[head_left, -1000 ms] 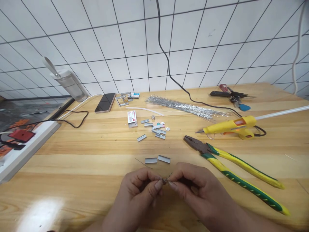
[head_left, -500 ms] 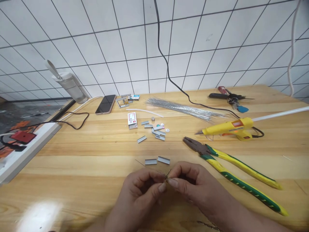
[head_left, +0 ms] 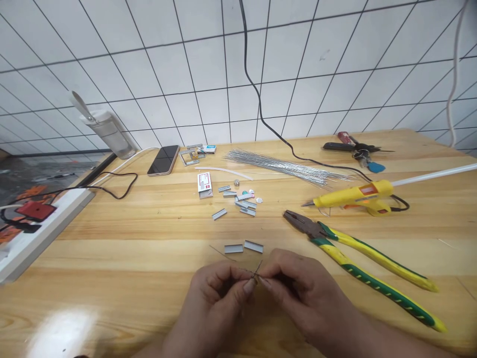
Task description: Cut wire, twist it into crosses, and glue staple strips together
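Note:
Between my fingertips is a small piece of twisted wire [head_left: 257, 269], its thin strands crossing near the thumbs. My left hand [head_left: 219, 293] pinches it from the left, thumb against forefinger. From the other side my right hand [head_left: 298, 288] pinches the same wire with thumb and forefinger. A short end points up between the hands. Just beyond my fingers lie two strips of staples [head_left: 233, 248], and a loose thin wire [head_left: 221, 252] slants beside them. The exact shape of the held wire is too small to make out.
Combination pliers [head_left: 309, 228] with green-yellow handles lie to the right, below a yellow hot glue gun [head_left: 354, 195]. Behind are a bundle of straight wires [head_left: 283, 166], more staple strips [head_left: 219, 214], a small box [head_left: 204, 185], a phone [head_left: 164, 160] and keys [head_left: 359, 151]. A power strip [head_left: 48, 233] stands left.
My right fingers have shifted slightly on the wire, and its upright end shows more clearly between the hands. A dark twisted wire below my right wrist has gone out of sight.

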Action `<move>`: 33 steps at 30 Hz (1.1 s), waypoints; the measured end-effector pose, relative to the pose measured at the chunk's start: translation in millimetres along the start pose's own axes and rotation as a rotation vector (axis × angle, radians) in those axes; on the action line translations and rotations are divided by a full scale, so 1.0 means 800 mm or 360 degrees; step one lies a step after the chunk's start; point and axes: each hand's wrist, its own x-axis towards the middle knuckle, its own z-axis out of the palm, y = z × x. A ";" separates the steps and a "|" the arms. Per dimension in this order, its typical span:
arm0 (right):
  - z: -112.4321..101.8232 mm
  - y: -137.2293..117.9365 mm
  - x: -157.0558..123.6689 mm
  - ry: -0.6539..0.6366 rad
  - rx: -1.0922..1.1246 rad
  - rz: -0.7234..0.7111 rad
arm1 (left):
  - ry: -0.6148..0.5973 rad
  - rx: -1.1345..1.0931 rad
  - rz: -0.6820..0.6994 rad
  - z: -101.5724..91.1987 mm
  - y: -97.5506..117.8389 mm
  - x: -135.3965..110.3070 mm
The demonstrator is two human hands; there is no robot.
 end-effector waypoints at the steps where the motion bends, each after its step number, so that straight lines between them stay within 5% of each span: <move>1: 0.000 0.000 -0.001 0.0009 -0.0082 -0.0133 | -0.0011 -0.0051 -0.0028 0.001 0.001 -0.001; 4: 0.000 -0.002 -0.002 0.0018 -0.0142 -0.0221 | -0.0027 -0.0095 -0.0038 0.003 0.003 -0.001; 9: 0.001 -0.007 -0.002 -0.0038 0.0142 0.0294 | -0.0001 0.0022 0.0028 0.002 0.004 0.001; 14: 0.000 -0.003 -0.002 -0.0006 0.0007 0.0061 | -0.0160 -0.0232 -0.0073 -0.003 0.000 0.003; 20: 0.000 -0.005 0.003 0.0026 0.0337 0.0353 | -0.0178 -0.0220 0.0014 -0.007 0.004 0.006; 27: -0.001 -0.005 0.003 0.0057 0.0390 0.0375 | -0.0209 -0.0452 -0.0247 -0.013 0.001 0.011; 33: 0.002 -0.002 0.004 0.0092 0.0229 0.0299 | -0.0160 -0.0499 -0.0178 -0.009 0.004 0.012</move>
